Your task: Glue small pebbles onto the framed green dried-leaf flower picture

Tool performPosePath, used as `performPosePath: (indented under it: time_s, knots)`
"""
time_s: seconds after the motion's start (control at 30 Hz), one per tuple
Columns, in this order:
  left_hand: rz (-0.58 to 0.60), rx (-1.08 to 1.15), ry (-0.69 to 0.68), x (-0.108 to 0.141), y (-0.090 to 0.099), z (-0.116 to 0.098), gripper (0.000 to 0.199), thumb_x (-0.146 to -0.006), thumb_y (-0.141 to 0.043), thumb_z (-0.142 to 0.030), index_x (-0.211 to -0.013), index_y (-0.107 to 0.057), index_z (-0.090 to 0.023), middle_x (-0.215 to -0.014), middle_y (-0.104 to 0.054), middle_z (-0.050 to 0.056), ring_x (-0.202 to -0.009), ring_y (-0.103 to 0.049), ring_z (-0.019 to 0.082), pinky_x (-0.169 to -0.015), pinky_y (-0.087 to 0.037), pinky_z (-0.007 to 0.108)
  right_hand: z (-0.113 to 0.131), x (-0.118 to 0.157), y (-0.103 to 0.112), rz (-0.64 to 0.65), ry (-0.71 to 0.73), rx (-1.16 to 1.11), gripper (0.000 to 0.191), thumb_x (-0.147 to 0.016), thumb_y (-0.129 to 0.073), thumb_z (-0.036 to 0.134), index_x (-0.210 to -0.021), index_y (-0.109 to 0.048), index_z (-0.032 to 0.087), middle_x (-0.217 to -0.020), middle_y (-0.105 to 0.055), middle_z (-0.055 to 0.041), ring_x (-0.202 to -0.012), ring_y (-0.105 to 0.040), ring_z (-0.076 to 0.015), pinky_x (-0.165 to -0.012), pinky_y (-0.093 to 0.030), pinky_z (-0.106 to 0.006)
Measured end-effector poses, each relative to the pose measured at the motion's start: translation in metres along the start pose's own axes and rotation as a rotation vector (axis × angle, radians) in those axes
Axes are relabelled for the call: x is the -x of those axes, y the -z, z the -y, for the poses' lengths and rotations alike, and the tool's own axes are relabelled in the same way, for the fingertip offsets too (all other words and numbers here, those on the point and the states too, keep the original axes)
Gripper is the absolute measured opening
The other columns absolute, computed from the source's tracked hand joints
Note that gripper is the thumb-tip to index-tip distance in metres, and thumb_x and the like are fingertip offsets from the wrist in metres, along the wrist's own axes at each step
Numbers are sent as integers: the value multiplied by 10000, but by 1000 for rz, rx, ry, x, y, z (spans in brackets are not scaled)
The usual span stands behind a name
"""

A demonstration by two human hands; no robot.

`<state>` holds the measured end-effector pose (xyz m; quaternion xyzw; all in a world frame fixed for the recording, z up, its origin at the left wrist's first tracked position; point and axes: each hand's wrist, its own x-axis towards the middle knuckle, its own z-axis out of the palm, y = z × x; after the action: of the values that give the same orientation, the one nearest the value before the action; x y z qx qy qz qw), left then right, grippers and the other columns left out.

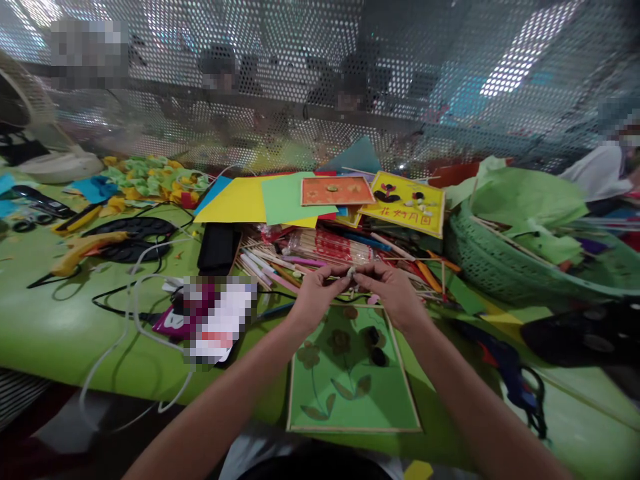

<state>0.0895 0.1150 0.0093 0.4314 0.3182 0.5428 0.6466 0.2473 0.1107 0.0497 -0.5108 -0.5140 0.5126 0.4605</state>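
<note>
My left hand (pixel 323 287) and my right hand (pixel 387 288) meet at the middle of the table, fingertips pinched together. Between them is a small pale lump (pixel 351 272), too small to make out exactly. Just below my hands lies a green picture card (pixel 367 407) with a thin wooden frame. Brown flower shapes (pixel 341 341) with drawn stems and leaves are on it, and dark round pieces (pixel 379 357) sit at its upper right. My forearms pass on either side of the card.
Behind my hands are wooden sticks and pens (pixel 267 267), coloured paper (pixel 235 200), an orange framed card (pixel 320 193) and a yellow one (pixel 425 207). A green basket (pixel 485 257) stands right, near scissors (pixel 525 393). Left are a glue gun (pixel 85 253), a phone (pixel 220 327) and cables.
</note>
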Motion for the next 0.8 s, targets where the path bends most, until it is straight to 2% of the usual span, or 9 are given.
performPosePath:
  time_s: [0.23,0.4,0.6,0.8]
  knots:
    - [-24,21,0,1,-1,-6,327,-666,-854,-343,-923,-790,-152,-908,-774,62,-843,-676,179,-907,-516,348,-7,-3,0,-3,0,-86,285,-580,-855,326,-789,-725,183,-762,-723,-10,-680,-633,-141,-712,-529,-311]
    - [-20,9,-8,1,-3,-10,333,-676,-849,-355,-934,-791,-152,-869,-772,57,-825,-677,179,-888,-522,339,-1,0,-2,7,-21,-42,339,-613,-851,404,-823,-724,171,-792,-734,-37,-697,-647,-157,-669,-515,-301]
    - [-30,-62,-36,2,-5,-5,319,-695,-827,-326,-960,-790,-152,-924,-778,71,-856,-678,181,-886,-517,335,-3,1,-3,-64,0,6,353,-612,-847,450,-744,-675,171,-699,-686,-17,-628,-597,-140,-550,-463,-260]
    - [-61,-64,-25,3,-5,-3,309,-678,-832,-327,-931,-789,-154,-898,-776,62,-838,-678,179,-888,-518,346,-6,-1,-2,-39,39,1,360,-600,-845,462,-727,-670,173,-696,-690,-19,-637,-611,-145,-613,-497,-287]
